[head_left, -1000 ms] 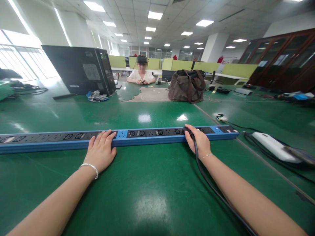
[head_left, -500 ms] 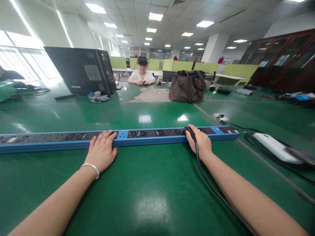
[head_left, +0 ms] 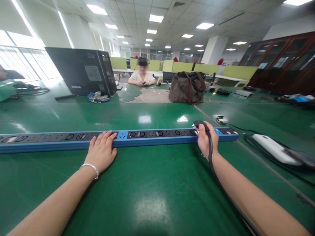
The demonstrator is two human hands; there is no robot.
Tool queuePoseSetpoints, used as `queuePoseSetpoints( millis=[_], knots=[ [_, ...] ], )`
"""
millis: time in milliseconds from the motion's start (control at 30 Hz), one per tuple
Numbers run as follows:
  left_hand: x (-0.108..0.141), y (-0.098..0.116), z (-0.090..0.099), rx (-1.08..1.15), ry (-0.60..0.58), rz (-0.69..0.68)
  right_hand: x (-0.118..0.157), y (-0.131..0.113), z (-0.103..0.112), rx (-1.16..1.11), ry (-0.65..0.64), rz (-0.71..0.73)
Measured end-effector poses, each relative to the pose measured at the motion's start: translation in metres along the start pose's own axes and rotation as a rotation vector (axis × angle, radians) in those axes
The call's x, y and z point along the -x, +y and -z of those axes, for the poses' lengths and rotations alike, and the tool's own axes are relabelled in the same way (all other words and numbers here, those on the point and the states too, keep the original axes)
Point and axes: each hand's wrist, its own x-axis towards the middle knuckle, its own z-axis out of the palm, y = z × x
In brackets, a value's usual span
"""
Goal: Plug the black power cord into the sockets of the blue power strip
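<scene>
A long blue power strip [head_left: 155, 141] with a row of black sockets lies across the green table. My left hand [head_left: 102, 149] rests on it, fingers laid flat over the top and thumb at the near side, just left of a blue socket [head_left: 123, 134]. Toward the strip's right end, my right hand [head_left: 208, 139] is closed around a black power plug [head_left: 199, 123]. The plug is lifted off the sockets and tilted, its metal pins showing at the left. Its black cable [head_left: 216, 178] runs down along my right forearm.
On the right lie a white elongated device [head_left: 275, 149] and black cables. Farther back stand a black computer case [head_left: 78, 70], gloves [head_left: 98, 97] and a brown bag [head_left: 187, 87]. A person [head_left: 142, 77] sits at the table's far side.
My right hand has drawn the plug up off the power strip and a little to the right, turning it so the pins show. My left hand has stayed in place.
</scene>
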Motion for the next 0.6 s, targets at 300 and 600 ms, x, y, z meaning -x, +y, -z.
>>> queuePoseSetpoints(
  millis=[300,600],
  knots=[
    [0.0,0.0,-0.001,-0.036,0.004,-0.008,0.0,-0.002,0.005,0.019,0.005,-0.048],
    [-0.001,-0.001,-0.005,-0.039,0.041,-0.016,0.016,-0.044,0.005,-0.035,-0.141,0.005]
  ],
)
